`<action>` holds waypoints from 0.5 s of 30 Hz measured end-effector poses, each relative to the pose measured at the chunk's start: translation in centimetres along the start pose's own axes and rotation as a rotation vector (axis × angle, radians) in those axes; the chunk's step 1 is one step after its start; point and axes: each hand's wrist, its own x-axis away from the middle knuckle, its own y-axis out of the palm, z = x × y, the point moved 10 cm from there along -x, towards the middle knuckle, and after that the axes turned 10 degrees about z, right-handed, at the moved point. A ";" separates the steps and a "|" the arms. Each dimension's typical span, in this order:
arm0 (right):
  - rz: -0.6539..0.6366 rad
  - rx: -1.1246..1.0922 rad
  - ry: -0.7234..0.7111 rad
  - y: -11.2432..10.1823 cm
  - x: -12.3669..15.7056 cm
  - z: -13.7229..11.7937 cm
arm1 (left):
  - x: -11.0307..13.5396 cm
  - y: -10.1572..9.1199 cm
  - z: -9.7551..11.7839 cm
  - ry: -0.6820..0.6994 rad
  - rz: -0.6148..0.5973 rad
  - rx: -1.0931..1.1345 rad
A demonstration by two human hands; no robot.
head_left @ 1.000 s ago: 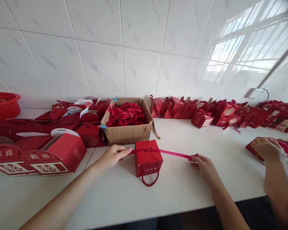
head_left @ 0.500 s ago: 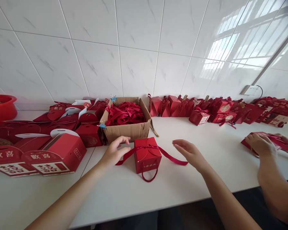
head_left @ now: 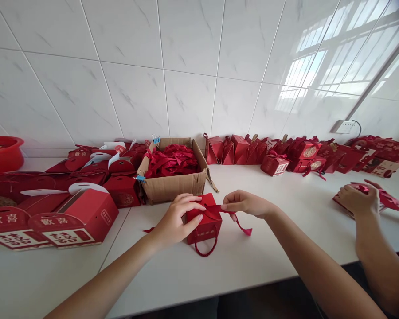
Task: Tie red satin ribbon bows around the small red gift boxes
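Note:
A small red gift box (head_left: 206, 235) stands on the white table, its twisted cord handle (head_left: 206, 254) hanging down the front. A dark red ribbon (head_left: 214, 208) crosses the box's top. My left hand (head_left: 179, 217) lies over the top left of the box, index finger and thumb apart beside the middle of the ribbon. On the right, my right hand (head_left: 248, 204) pinches the ribbon between thumb and fingers just off the box, and the loose end hangs below. The ribbon's left end shows behind my left wrist.
A cardboard carton (head_left: 173, 188) full of red ribbons stands behind the box. Folded red boxes (head_left: 83, 217) crowd the left, near a red basin (head_left: 3, 155). Finished boxes (head_left: 242, 148) line the wall. At right, a co-worker's hands (head_left: 361, 199) handle another red box.
Both my hands have come inward from beside the box. My left is now on its top, and my right has taken hold of the ribbon's right side.

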 end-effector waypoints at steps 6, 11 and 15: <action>-0.062 -0.250 -0.064 0.7 -1.2 -1.9 | -0.1 0.0 0.3 0.009 -0.003 0.015; -0.082 -0.366 -0.156 1.7 -1.9 -2.9 | -0.1 -0.4 0.4 0.027 0.022 0.048; -0.114 -0.341 -0.186 2.7 -1.8 -3.1 | -1.3 -1.5 -0.2 -0.127 0.135 0.157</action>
